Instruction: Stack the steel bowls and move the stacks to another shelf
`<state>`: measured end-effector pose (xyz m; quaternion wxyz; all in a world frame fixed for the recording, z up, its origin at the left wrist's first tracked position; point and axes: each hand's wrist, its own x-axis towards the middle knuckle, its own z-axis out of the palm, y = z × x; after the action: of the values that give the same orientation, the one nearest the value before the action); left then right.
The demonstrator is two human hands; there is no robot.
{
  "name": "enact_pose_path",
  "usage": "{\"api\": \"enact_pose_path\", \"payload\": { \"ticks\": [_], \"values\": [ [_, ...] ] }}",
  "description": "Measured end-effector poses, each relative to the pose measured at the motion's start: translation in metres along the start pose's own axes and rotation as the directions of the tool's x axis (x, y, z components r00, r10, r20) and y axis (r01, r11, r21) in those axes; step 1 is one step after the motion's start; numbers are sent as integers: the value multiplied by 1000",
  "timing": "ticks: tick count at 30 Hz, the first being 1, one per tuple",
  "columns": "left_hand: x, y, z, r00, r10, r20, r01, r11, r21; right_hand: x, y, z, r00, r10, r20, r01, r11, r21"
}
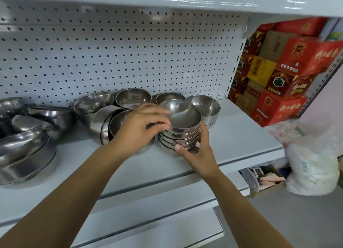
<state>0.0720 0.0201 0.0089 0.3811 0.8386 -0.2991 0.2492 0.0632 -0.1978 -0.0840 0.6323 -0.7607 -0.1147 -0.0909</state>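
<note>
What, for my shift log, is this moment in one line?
left hand: holds top bowl | right hand: holds bowl stack | loose bowls behind

The stack of bowls [179,134] stands on the shelf [241,136], loose bowls [133,97] behind.

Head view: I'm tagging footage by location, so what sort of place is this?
Probably a shop or its stockroom: pegboard-backed metal shelving, loose steel bowls on it, and stacked red cartons beside it.

We see mirror-glossy steel bowls [181,121] on a smooth, painted metal shelf [241,136], matt printed cardboard boxes [289,62], and a thin crinkled plastic bag [311,168].
</note>
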Motion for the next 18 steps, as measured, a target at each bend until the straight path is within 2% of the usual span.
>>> {"api": "enact_pose_path", "payload": {
  "ticks": [3, 5, 9, 13, 18],
  "values": [
    [-4, 10, -4, 965, -249, 78, 251, 968, -24, -1, 0, -1, 1000, 4, 13, -4, 1000, 2],
    [0, 14, -4, 929, -342, 138, 343, 939, 17, 1, 0, -2, 1000, 4, 21, -4, 1000, -9],
    [5, 14, 0, 913, -384, 139, 380, 923, 60, 1, 2, -3, 1000, 8, 28, -8, 1000, -6],
    [1, 13, 4, 927, -363, 97, 366, 931, -8, 0, 1, -7, 999, 21, 45, -21, 1000, 0],
    [6, 11, 2, 911, -392, 124, 400, 915, -44, 5, 1, -9, 995, 63, 79, -60, 998, -37]
  ]
}}
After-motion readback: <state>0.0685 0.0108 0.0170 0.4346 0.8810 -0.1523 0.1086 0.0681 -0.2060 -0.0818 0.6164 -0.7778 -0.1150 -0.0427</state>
